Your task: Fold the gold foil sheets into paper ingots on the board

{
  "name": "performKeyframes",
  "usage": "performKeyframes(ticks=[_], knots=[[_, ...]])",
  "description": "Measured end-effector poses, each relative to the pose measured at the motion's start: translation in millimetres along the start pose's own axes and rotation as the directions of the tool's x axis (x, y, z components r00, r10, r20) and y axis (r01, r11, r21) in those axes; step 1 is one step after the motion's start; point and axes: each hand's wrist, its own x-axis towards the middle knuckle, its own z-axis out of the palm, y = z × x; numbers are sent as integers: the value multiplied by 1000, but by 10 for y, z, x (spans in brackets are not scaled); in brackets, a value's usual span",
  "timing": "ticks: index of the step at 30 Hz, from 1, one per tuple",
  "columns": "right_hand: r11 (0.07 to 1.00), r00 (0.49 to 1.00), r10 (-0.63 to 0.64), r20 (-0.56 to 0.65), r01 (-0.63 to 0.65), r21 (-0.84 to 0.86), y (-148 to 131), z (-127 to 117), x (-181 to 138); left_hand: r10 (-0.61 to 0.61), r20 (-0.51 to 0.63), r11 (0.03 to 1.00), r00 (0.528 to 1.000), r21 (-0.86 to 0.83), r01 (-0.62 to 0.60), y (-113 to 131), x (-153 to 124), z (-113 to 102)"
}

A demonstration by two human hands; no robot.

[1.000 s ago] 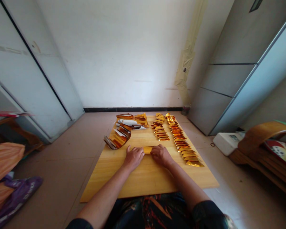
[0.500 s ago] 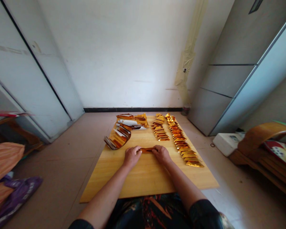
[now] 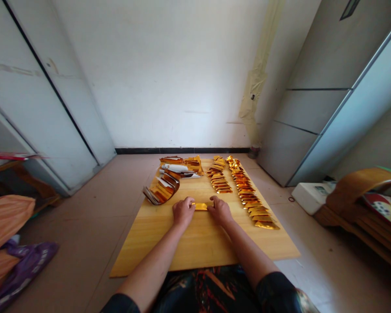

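Observation:
A narrow folded strip of gold foil paper (image 3: pixel 201 206) lies on the wooden board (image 3: pixel 202 243), and both my hands pinch its ends. My left hand (image 3: pixel 183 211) grips the strip's left end with curled fingers. My right hand (image 3: pixel 219 210) grips the right end the same way. A curved stack of unfolded gold sheets (image 3: pixel 161 191) sits just left of my left hand. Two rows of folded gold pieces (image 3: pixel 247 195) run away from my right hand toward the wall.
More gold paper and a white roll (image 3: pixel 179 166) lie at the board's far end. A grey cabinet (image 3: pixel 313 117) stands right, a white box (image 3: pixel 311 194) and a wooden chair (image 3: pixel 361 191) beside it. Orange and purple bags (image 3: pixel 9 243) lie left on the tiled floor.
Both hands stayed on the strip, which has been folded narrower and now shows a bright gold face. The hands shifted slightly forward on the board.

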Motion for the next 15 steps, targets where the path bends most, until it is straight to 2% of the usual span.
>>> performKeyframes(ticks=[4,15], knots=[[1000,1000,-2,-15,2,-15,-20,-5,-6,20,-8,994,1000,105,-19,34,-17,15],[996,1000,1,-10,-2,-84,-40,-5,17,186,-5,942,982,286,-177,41,-44,56]])
